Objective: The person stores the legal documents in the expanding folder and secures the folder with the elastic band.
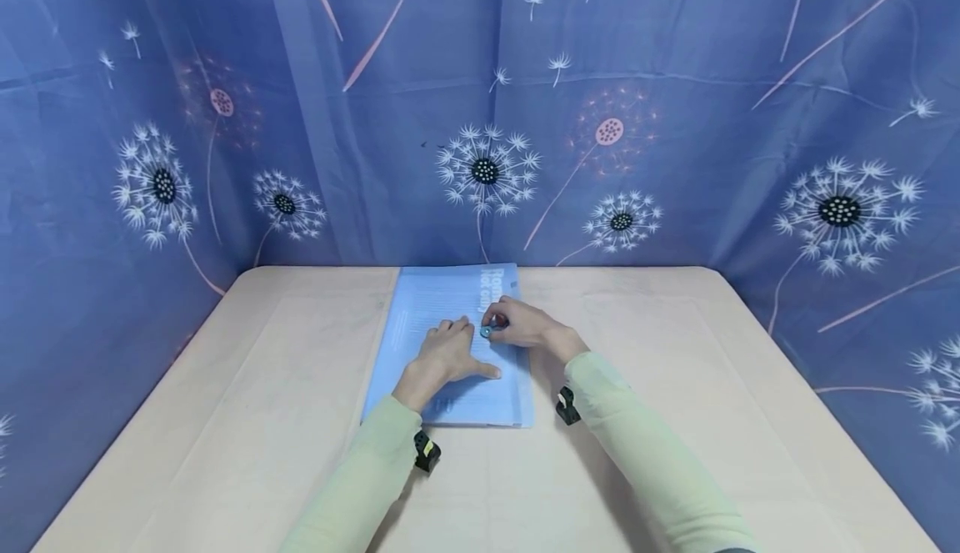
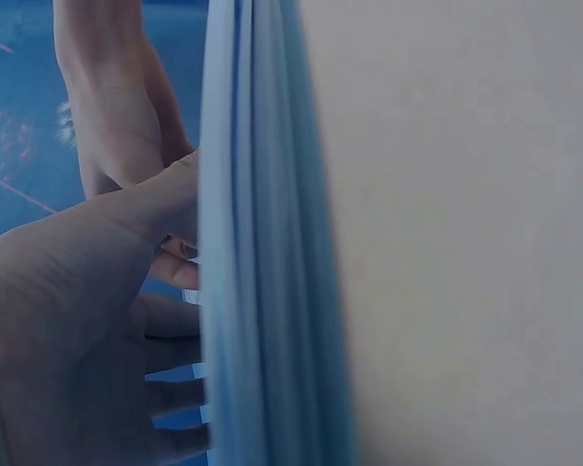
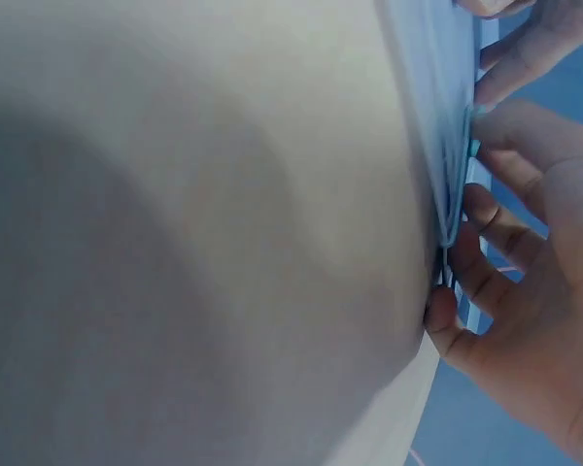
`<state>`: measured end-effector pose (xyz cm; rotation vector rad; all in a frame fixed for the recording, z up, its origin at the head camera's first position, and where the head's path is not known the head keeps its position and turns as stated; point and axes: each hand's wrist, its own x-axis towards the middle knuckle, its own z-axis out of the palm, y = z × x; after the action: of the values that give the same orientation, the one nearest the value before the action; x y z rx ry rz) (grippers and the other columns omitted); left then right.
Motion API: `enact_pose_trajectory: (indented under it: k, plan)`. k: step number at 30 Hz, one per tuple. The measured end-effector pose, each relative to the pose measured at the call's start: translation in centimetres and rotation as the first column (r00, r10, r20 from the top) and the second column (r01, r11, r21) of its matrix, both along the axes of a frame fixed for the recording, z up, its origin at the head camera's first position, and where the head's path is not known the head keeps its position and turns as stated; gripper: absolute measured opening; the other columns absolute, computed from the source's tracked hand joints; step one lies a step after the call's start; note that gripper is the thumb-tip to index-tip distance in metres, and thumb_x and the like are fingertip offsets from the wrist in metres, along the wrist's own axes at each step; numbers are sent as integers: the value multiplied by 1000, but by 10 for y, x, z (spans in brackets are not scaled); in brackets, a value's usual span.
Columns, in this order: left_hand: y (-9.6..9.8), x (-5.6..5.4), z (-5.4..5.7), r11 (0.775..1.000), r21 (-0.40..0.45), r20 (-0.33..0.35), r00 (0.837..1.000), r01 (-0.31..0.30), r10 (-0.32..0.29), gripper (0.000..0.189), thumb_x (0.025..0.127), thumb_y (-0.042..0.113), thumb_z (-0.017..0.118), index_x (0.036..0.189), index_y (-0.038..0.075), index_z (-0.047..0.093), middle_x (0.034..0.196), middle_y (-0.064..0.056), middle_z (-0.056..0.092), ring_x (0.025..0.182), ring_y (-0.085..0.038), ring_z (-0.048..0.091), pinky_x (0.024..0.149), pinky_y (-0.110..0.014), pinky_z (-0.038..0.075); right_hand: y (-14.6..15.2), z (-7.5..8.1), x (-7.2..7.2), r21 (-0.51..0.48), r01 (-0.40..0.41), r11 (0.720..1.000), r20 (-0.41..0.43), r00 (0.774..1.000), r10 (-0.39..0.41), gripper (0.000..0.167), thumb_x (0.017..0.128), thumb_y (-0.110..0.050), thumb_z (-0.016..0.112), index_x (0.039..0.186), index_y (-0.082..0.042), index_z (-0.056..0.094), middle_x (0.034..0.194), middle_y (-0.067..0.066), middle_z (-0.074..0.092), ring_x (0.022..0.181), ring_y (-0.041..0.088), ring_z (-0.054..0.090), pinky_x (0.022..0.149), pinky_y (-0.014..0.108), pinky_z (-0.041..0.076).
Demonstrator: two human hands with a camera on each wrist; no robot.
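Note:
A blue translucent document folder [image 1: 420, 369] with white lettering lies on the table. My left hand [image 1: 448, 351] rests on it with fingers spread and thumb stretched to the right. In the left wrist view, the folder's edge [image 2: 272, 233] shows several layers. My right hand [image 1: 519, 324] is at the folder's right side, its curled thumb and index finger pinching a small round teal button [image 1: 486, 332]. In the right wrist view, the other fingers of the right hand [image 3: 554, 233] lie along the folder's side edge, where a thin blue loop [image 3: 456, 194] shows.
The table [image 1: 645, 344] has a pale cloth cover. Blue curtains [image 1: 390, 161] with dandelion prints hang behind it and at both sides. Dark wrist camera mounts [image 1: 427, 451] sit below both sleeves, close over the table.

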<state>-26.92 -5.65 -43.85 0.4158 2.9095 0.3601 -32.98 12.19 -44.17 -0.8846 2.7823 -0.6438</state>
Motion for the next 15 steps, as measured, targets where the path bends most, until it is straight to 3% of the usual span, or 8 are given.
enact_pose_trajectory:
  k: [9,15]
  plan:
    - [3,-2,1,999,-38,3,1000,29,-28,100,77,73,66,150,9,43,161,-14,31,146,-37,31,118,-54,29,16,8,9,-5,20,1000,-72,997,-21,25,93,-22,66,113,-8,70,101,9,62,88,18,57,80,34,48]
    - [-5,-1,6,996,71,18,998,51,-52,85,84,62,67,149,12,45,161,-13,32,147,-38,30,120,-54,26,33,7,16,-92,129,987,-66,989,-135,28,94,-26,65,117,-10,69,106,7,62,91,18,60,81,36,52]
